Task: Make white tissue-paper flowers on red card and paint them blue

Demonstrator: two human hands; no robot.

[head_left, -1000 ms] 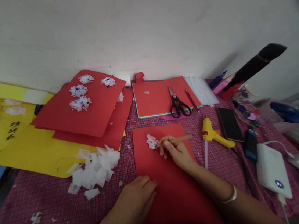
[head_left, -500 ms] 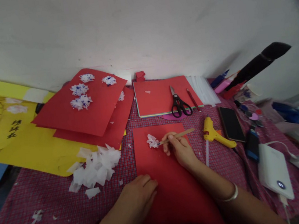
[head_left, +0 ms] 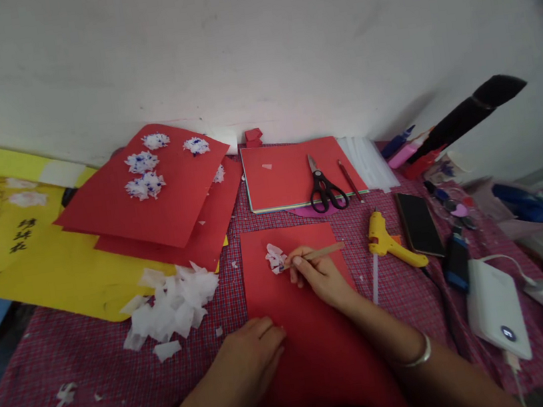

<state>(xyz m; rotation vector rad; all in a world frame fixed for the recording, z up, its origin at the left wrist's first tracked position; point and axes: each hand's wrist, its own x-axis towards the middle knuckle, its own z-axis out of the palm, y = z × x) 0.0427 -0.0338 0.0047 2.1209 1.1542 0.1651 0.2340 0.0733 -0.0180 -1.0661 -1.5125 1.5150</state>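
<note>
My right hand (head_left: 318, 279) pinches a thin wooden stick (head_left: 326, 250) like a pen, its end touching a small crumpled white paper flower (head_left: 275, 258). Bluish marks show on the flower near that end. Under it lies a red sheet of paper (head_left: 318, 358). My left hand (head_left: 255, 354) rests flat on the sheet's left edge, holding nothing. To its upper left is a heap of torn white tissue pieces (head_left: 174, 304).
Finished white-and-blue flowers sit on red sheets (head_left: 186, 209) at the back left. Scissors (head_left: 322, 186) and a pencil (head_left: 348, 176) lie on stacked paper. Rightward are a yellow glue gun (head_left: 385, 241), a phone (head_left: 420, 224) and a white power bank (head_left: 496, 310).
My right hand has shifted slightly left and down with the stick, and the paper flower's shape has changed a little. My left hand stays in place.
</note>
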